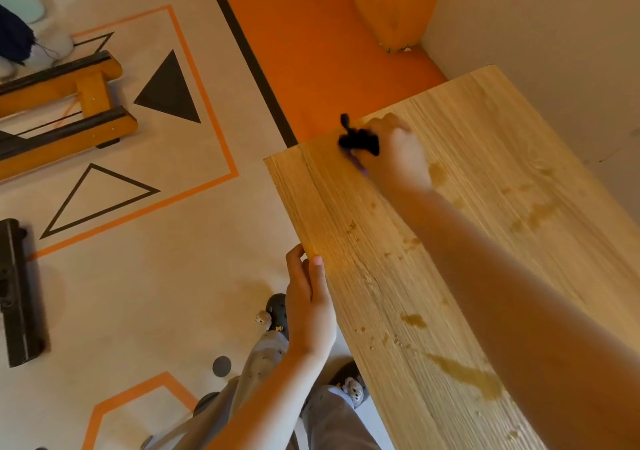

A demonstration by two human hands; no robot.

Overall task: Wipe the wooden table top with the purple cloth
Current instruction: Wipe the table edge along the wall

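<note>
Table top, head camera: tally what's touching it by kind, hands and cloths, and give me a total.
Hands: 2 (left hand grips the edge of the wooden table top, right hand holds the purple cloth against it)
Cloths: 1
Total: 3

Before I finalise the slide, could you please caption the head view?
Right hand presses the purple cloth on the stained wooden table top; left hand grips its edge.
</note>
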